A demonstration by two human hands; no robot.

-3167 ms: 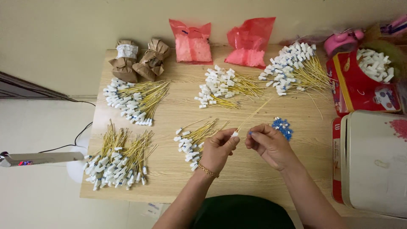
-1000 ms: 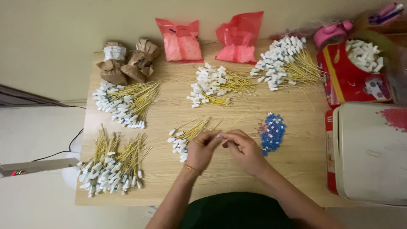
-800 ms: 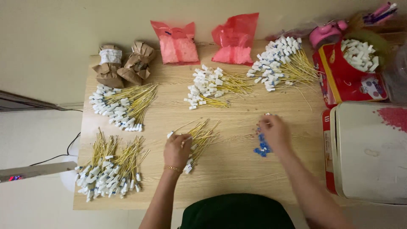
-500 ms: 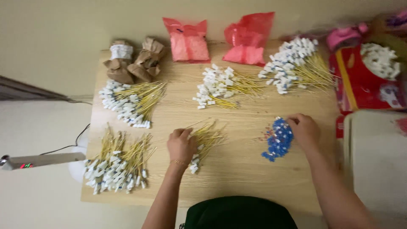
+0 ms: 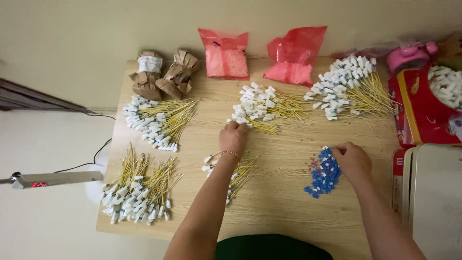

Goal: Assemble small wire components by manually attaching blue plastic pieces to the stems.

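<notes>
Your left hand [image 5: 234, 137] reaches out over the wooden table [image 5: 284, 212], fingers curled down onto the near edge of the middle bunch of yellow wires [image 5: 263, 108] with white plugs; it seems to be pinching one, though the fingers hide what is under them, so you cannot tell for sure. A thin gold bracelet [image 5: 231, 153] sits on that wrist, and your forearm lies across a smaller bunch of wires [image 5: 240, 171] just below. Your right hand [image 5: 352, 160] rests at the right edge of a small heap of blue pieces [image 5: 323, 174], fingertips bent and touching the top of the heap. Two more bunches lie well to the left [image 5: 159, 123] [image 5: 139, 190], another at the far right [image 5: 351, 89]. Two pink plastic bags [image 5: 226, 55] and two brown paper bundles [image 5: 163, 74] sit along the wall side. A red box [image 5: 418, 110] stands to the right.
</notes>
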